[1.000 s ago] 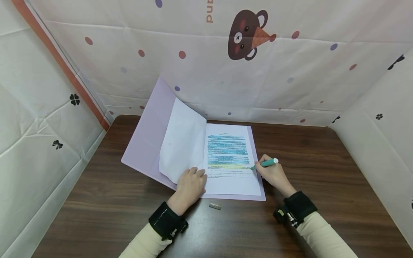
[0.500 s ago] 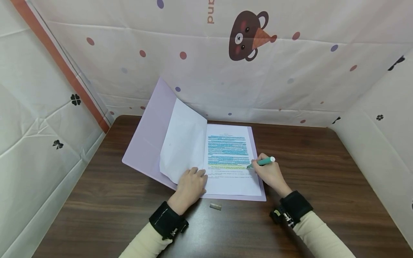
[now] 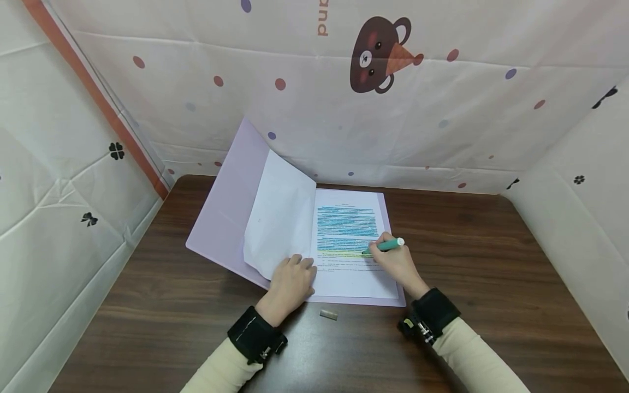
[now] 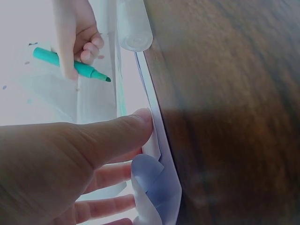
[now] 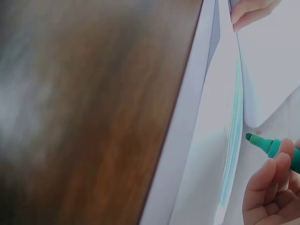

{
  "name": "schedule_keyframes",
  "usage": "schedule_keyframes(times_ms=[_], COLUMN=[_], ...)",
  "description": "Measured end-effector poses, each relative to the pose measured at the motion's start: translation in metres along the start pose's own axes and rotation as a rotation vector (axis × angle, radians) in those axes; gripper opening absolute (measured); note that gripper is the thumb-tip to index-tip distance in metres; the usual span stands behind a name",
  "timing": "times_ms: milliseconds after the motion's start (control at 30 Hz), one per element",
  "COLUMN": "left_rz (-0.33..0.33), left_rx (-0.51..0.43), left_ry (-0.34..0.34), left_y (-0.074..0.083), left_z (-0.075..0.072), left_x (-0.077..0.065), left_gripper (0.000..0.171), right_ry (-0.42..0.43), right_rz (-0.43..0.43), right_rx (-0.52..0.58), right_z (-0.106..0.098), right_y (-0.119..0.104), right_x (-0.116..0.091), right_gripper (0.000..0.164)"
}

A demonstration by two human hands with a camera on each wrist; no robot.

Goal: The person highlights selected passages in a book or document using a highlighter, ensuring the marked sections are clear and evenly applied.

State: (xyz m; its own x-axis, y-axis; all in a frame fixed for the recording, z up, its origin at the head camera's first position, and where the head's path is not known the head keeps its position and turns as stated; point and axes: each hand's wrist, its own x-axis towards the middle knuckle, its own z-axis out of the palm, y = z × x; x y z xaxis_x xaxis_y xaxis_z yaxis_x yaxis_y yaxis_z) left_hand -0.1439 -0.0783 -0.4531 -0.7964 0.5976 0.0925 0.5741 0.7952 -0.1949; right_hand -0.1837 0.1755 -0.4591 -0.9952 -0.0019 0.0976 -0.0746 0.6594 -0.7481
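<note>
My right hand (image 3: 395, 265) grips a green marker (image 3: 390, 245), its dark tip over a yellow-highlighted line of the printed page (image 3: 354, 284). In the right wrist view the marker's bare tip shows, with finger and thumb round its barrel. Much of the text above is highlighted blue. The page lies in an open lilac folder (image 3: 221, 207). My left hand (image 3: 289, 284) rests on the lower inner edge of the papers by the fold, fingers fairly straight. A turned-over white sheet (image 3: 282, 213) stands raised to the left; its corner curls by my left fingers in the left wrist view.
A small greyish cylinder (image 3: 328, 315) lies on the dark wooden table (image 3: 481, 262) just in front of the folder. White patterned cloth (image 3: 314, 109) hangs behind the table and along both sides. The folder's left cover tilts up towards the back cloth.
My right hand has moved left along the yellow line with the marker, its tip going from the line's right end towards the middle. My left hand stays in place.
</note>
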Motion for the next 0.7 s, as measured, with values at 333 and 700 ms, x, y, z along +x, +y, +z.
schedule_keyframes(times_ms=[333, 700], left_rz=[-0.003, -0.008], left_rx=[0.000, 0.008], left_ry=[-0.010, -0.004], left_y=[0.001, 0.001], left_z=[0.000, 0.000], left_x=[0.000, 0.000], left_gripper=[0.044, 0.045], right_ry=[-0.014, -0.049], right_rz=[-0.019, -0.007], right_rx=[0.023, 0.029], right_z=[0.012, 0.025], right_y=[-0.006, -0.015], right_x=[0.001, 0.002], right_gripper=[0.019, 0.017])
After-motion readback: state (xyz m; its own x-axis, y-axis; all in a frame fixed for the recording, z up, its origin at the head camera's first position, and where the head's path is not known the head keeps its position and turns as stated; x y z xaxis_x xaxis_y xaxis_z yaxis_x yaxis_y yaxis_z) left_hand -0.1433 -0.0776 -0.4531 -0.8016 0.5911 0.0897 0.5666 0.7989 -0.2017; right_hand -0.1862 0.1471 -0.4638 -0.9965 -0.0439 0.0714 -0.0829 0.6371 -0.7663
